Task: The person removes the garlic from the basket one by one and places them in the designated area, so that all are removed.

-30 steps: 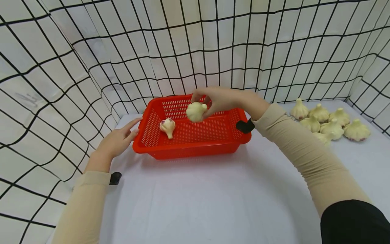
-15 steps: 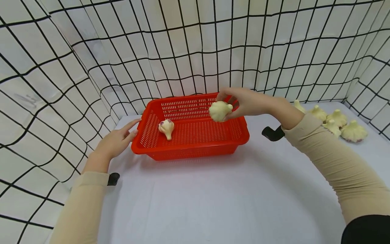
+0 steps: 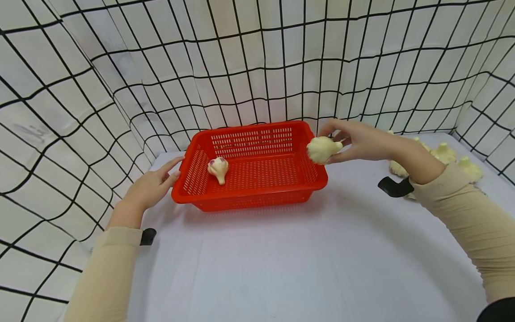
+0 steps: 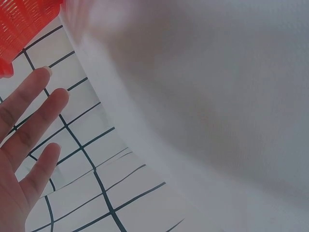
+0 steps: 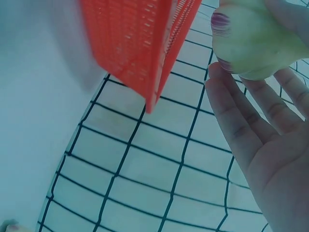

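Note:
In the head view my right hand (image 3: pixel 358 139) grips a pale garlic bulb (image 3: pixel 322 150) between thumb and fingers, at the right end of a red plastic basket (image 3: pixel 249 195). The right wrist view shows the held garlic bulb (image 5: pixel 256 41) up close, with purple marks on its skin. A second garlic bulb (image 3: pixel 218 168), smaller and purple-streaked, lies inside the basket towards the left. My left hand (image 3: pixel 149 188) rests its fingertips on the basket's left rim. Those fingers look nearly straight and spread in the left wrist view.
Several more garlic bulbs (image 3: pixel 444 153) lie on the white table (image 3: pixel 257 259) at the right, partly hidden behind my right forearm. White walls with a black grid (image 3: pixel 257 67) rise behind the basket and along both sides.
My right hand has moved to the right with the garlic bulb, from above the inside of the basket to its right end. The left hand has stayed at the left rim.

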Action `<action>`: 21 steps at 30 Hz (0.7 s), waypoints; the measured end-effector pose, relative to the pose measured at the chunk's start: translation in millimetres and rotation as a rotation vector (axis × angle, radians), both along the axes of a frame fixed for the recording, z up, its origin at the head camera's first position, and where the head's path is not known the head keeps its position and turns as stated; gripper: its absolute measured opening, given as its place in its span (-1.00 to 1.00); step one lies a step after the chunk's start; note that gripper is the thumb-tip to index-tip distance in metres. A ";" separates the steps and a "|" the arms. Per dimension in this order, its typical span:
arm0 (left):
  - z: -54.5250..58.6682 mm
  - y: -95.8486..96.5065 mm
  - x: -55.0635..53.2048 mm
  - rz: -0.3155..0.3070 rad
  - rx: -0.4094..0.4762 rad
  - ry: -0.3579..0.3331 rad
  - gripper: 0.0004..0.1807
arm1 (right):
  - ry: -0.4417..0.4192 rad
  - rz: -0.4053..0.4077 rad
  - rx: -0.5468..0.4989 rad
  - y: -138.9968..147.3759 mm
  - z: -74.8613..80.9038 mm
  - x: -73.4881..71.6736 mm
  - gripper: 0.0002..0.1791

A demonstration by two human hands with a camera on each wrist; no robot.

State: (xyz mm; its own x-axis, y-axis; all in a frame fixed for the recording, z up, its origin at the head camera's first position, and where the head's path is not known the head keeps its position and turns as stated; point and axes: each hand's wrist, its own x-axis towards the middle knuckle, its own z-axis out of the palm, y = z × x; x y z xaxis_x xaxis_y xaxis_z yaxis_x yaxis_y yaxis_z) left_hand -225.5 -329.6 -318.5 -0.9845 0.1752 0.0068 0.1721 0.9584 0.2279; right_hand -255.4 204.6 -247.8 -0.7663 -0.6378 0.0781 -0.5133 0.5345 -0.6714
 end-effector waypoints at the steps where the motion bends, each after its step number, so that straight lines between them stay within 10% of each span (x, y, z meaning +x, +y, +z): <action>1: 0.1 0.1 0.2 0.000 0.000 -0.001 -0.27 | 0.001 -0.006 0.003 3.5 -0.4 1.8 -0.42; 21: 2.4 -2.6 -0.8 0.007 -0.008 -0.024 -0.25 | -0.055 -0.265 0.131 92.5 -23.0 24.3 -0.35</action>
